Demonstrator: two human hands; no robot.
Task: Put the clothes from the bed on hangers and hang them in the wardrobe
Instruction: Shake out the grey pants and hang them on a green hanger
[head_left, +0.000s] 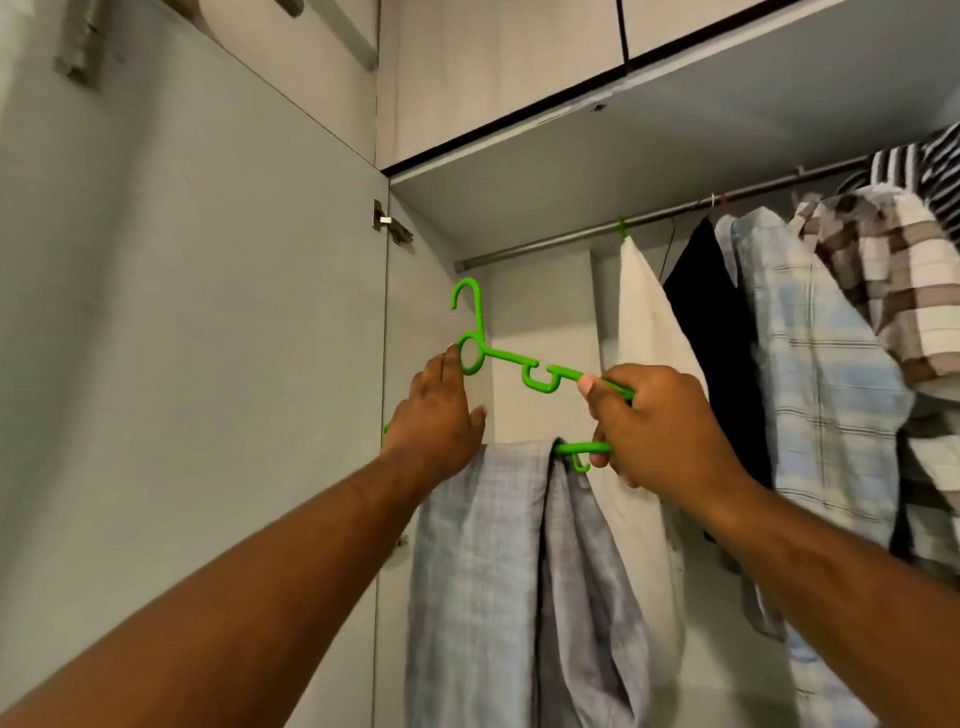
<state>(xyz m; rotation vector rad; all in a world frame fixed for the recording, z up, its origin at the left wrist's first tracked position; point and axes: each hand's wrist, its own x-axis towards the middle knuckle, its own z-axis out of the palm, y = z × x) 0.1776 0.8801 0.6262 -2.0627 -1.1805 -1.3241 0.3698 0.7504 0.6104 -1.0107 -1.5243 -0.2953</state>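
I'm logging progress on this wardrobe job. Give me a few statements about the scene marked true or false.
1. The green hanger already has its hook over the rail. False: it is held below the rail, not hooked on.
2. The right hand grips one end of the hanger. True.
3. A grey checked garment is draped over the hanger's lower bar. True.
4. The white garment on the rail hangs from a red hook. False: its hook is green.

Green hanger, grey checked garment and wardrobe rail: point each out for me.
green hanger (506, 357): head view, on its upper arm beside the ring.
grey checked garment (478, 571): head view, on its left hanging fold.
wardrobe rail (540, 244): head view, on its bare left stretch.
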